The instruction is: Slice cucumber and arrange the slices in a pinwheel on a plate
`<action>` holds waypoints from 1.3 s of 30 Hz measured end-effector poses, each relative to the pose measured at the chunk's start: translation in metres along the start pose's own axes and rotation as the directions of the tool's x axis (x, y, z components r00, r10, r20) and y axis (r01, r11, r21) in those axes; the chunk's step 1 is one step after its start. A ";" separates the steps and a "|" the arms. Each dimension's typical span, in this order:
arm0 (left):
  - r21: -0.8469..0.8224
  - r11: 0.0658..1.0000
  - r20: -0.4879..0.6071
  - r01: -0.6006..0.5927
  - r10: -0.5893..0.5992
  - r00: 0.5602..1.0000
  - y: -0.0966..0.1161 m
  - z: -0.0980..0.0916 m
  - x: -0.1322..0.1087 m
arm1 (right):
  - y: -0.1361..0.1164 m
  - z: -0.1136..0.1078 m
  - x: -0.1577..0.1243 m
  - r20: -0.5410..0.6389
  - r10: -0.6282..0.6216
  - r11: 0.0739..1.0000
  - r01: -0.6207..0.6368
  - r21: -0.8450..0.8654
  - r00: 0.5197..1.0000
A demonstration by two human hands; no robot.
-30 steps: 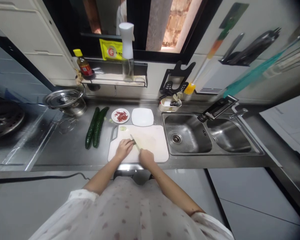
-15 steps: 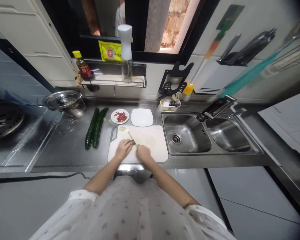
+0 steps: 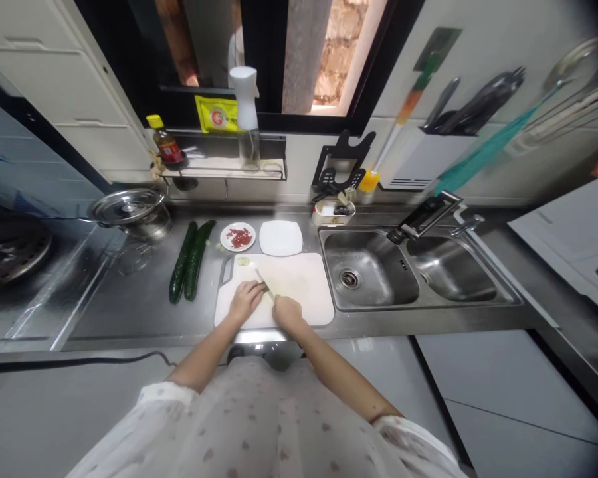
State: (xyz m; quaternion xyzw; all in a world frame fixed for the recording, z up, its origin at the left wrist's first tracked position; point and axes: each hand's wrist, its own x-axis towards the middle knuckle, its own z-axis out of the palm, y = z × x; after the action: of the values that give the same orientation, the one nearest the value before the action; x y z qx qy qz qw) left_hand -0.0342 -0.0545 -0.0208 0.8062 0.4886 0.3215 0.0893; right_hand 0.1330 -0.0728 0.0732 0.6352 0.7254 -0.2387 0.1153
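A white cutting board (image 3: 303, 282) lies on the steel counter in front of me. My right hand (image 3: 286, 312) is closed round the handle of a knife (image 3: 264, 282), whose blade points up and left across the board. My left hand (image 3: 246, 299) rests curled on the board just left of the blade, pressing down something green that its fingers mostly hide. A pale cucumber slice (image 3: 243, 261) lies at the board's far left corner.
Two whole cucumbers (image 3: 189, 260) lie left of the board. Behind it stand a small plate of chopped red chilli (image 3: 238, 236) and a white plate (image 3: 280, 238). A double sink (image 3: 413, 271) is on the right, a steel pot (image 3: 129, 209) at the back left.
My right hand with the knife has shifted slightly left, closer to my left hand. The view has tilted down a little.
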 end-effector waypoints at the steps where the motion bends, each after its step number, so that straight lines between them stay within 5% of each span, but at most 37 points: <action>1: -0.002 1.000 -0.001 0.001 -0.001 1.000 0.000 0.001 0.000 | 0.001 0.000 -0.002 0.007 0.007 1.000 -0.007 0.000 1.000; 28: -0.040 0.986 0.060 0.163 -0.160 0.985 0.010 -0.008 0.005 | 0.030 -0.004 -0.043 0.100 0.052 0.999 -0.052 -0.003 0.994; 39: -0.129 0.952 0.040 0.278 -0.275 0.961 0.018 -0.013 0.004 | 0.054 -0.007 -0.040 -0.008 0.056 0.996 -0.057 -0.074 0.998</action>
State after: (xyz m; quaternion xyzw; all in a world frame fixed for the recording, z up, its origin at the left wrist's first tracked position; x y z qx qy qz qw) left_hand -0.0280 -0.0626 -0.0006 0.7254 0.5731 0.3290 0.1926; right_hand 0.1937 -0.0997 0.0870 0.6515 0.7158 -0.2063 0.1433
